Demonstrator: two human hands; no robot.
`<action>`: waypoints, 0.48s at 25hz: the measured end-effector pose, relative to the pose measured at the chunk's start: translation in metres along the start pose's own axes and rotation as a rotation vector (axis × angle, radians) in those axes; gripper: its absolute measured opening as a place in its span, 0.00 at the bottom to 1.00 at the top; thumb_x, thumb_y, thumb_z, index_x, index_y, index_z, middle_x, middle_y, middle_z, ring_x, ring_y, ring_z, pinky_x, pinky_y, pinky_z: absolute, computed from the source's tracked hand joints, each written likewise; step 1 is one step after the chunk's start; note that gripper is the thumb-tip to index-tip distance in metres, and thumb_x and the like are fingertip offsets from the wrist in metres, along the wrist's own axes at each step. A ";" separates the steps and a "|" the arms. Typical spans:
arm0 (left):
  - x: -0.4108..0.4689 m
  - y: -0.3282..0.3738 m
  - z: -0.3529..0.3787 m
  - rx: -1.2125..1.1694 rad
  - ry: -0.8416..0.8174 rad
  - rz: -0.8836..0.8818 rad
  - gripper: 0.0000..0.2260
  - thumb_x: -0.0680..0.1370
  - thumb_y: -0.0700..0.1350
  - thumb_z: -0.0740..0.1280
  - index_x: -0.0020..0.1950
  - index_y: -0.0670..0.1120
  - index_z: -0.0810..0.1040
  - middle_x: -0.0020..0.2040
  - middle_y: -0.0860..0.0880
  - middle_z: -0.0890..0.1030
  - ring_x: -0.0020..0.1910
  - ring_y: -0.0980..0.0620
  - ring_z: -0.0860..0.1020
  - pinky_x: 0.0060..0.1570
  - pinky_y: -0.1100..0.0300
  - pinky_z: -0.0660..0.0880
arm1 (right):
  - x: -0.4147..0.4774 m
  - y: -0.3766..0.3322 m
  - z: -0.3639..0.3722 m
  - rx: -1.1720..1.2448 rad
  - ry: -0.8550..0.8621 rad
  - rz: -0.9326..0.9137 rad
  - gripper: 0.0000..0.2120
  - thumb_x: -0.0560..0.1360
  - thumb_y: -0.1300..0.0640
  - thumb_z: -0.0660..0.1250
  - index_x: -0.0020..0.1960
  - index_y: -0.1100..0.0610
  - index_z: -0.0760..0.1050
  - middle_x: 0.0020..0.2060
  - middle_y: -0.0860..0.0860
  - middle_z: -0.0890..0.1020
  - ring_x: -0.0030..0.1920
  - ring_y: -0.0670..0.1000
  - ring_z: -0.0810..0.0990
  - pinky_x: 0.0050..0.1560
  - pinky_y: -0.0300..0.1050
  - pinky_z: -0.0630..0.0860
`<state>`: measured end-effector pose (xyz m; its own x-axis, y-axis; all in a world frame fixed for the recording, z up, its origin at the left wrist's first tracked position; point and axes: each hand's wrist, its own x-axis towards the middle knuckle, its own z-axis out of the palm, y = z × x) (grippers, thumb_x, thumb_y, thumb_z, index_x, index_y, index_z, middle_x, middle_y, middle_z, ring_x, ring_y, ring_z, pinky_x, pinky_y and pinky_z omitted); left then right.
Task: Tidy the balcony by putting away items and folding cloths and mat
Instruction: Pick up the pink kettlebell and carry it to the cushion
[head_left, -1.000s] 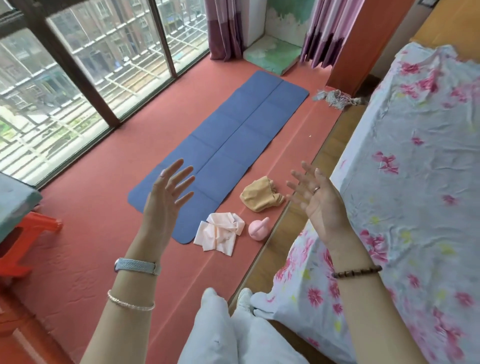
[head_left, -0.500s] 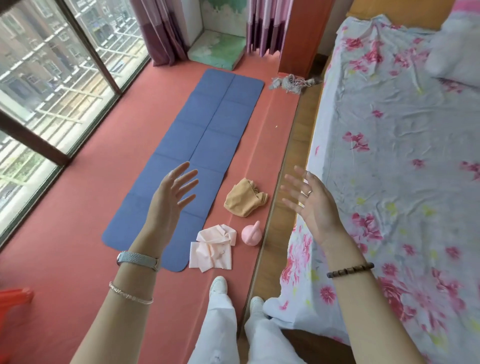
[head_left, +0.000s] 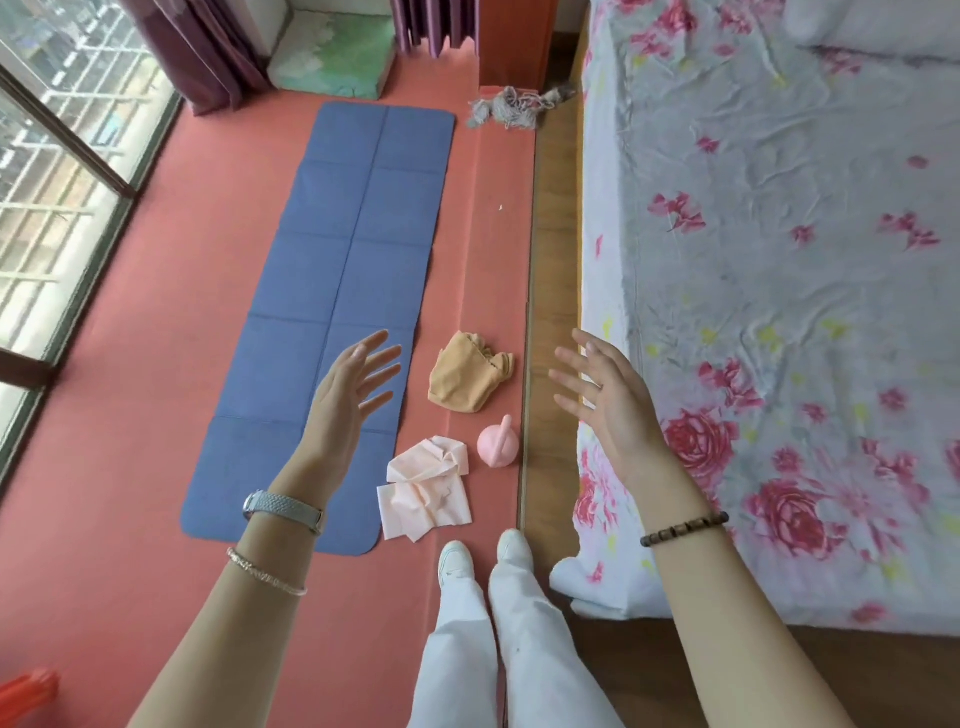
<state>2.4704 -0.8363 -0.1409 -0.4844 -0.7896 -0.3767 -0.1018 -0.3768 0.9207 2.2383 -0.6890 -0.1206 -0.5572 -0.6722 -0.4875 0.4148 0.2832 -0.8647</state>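
Both grips wide and empty, left hand (head_left: 353, 397), right hand (head_left: 610, 400), blue mat (head_left: 332, 270) unrolled flat, creased into panels

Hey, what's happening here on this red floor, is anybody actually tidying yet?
Someone stands beside the bed with both hands raised and open: the left hand over the blue mat, the right hand by the bed's edge. Neither holds anything. The mat lies flat and unfolded. A crumpled tan cloth, a crumpled pale pink cloth and a small pink handled object lie untouched on the floor beside it.
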 end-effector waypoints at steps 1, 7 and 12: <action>0.007 -0.010 0.002 0.003 0.010 -0.015 0.20 0.77 0.62 0.58 0.65 0.57 0.76 0.63 0.53 0.81 0.64 0.53 0.78 0.63 0.52 0.72 | 0.006 0.005 -0.002 -0.004 0.010 0.012 0.15 0.82 0.52 0.58 0.67 0.50 0.73 0.62 0.53 0.79 0.59 0.52 0.81 0.62 0.53 0.76; 0.050 -0.082 0.020 0.038 0.034 -0.093 0.15 0.83 0.52 0.57 0.67 0.52 0.75 0.61 0.53 0.81 0.61 0.55 0.79 0.60 0.56 0.74 | 0.061 0.057 -0.017 -0.045 0.045 0.083 0.12 0.82 0.53 0.58 0.64 0.48 0.74 0.61 0.52 0.80 0.58 0.52 0.81 0.63 0.55 0.76; 0.099 -0.190 0.024 0.136 -0.002 -0.135 0.14 0.82 0.51 0.60 0.66 0.52 0.76 0.61 0.53 0.81 0.61 0.56 0.79 0.59 0.58 0.74 | 0.129 0.146 -0.027 -0.108 0.031 0.136 0.14 0.82 0.54 0.59 0.66 0.49 0.73 0.61 0.52 0.80 0.59 0.52 0.81 0.62 0.53 0.76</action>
<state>2.4212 -0.8311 -0.3502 -0.4598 -0.7355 -0.4976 -0.2821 -0.4103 0.8672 2.2070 -0.7159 -0.3127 -0.5236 -0.6016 -0.6032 0.4090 0.4437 -0.7974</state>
